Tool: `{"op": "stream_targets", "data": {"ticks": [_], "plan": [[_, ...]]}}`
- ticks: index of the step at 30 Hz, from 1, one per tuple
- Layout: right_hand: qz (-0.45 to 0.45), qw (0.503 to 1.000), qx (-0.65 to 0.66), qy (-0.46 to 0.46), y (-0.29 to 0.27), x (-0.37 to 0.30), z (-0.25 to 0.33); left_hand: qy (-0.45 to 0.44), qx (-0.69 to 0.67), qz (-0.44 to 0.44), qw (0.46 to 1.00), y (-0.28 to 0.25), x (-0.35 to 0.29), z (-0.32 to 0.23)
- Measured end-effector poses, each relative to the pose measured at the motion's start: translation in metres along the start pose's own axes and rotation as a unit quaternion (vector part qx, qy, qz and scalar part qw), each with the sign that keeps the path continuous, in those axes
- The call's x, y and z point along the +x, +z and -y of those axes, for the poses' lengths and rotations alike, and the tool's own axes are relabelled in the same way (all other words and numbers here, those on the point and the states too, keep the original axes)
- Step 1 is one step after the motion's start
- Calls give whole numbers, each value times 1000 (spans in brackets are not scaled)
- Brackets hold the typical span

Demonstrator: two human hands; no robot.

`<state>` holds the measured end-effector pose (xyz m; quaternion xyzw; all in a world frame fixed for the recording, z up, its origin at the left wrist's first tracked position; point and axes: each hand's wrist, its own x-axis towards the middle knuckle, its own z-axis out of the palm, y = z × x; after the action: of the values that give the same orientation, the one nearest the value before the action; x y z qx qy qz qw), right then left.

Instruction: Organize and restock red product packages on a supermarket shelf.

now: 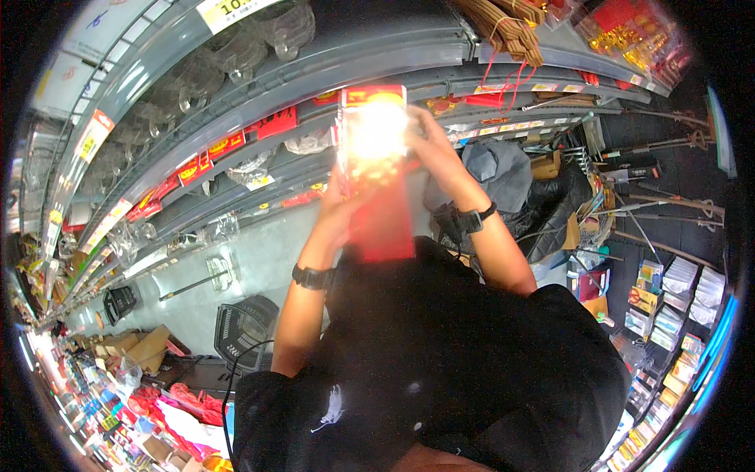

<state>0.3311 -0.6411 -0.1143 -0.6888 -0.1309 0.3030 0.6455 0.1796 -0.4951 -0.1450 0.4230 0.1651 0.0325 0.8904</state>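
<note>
Upright in front of my chest is a flat red package (376,130), held up between both hands. A strong white glare washes out most of its face, so its contents cannot be made out. My left hand (340,197) grips its lower left edge, fingers partly lost in the glare. At the upper right edge, my right hand (431,143) has its fingers bent against the package. A reddish haze hangs below it, over my black shirt. Each wrist wears a dark band.
Shelves (377,59) with clear plastic ware and red packets curve across the far side. Bundled brown sticks (515,35) overhang at the upper right. A dark basket (244,330) stands on the floor at left. Dark bags (503,177) and cartons lie right of my right arm.
</note>
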Motion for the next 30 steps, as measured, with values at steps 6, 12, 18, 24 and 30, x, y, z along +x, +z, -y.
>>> {"op": "stream_targets", "data": {"ticks": [6,12,18,24,30], "plan": [[148,985,10,-88,8,16,-3,-115,9,62,991,9,-39,2],[222,939,-164,-204,13,9,-54,-141,-15,1,990,2,-50,15],[79,995,-56,35,29,-2,-5,-14,-4,-73,997,-6,-18,-31],[193,975,105,-38,83,7,0,55,81,-84,992,-33,42,-85],[49,977,200,-47,132,72,-8,117,188,-122,967,-63,65,-121]]}}
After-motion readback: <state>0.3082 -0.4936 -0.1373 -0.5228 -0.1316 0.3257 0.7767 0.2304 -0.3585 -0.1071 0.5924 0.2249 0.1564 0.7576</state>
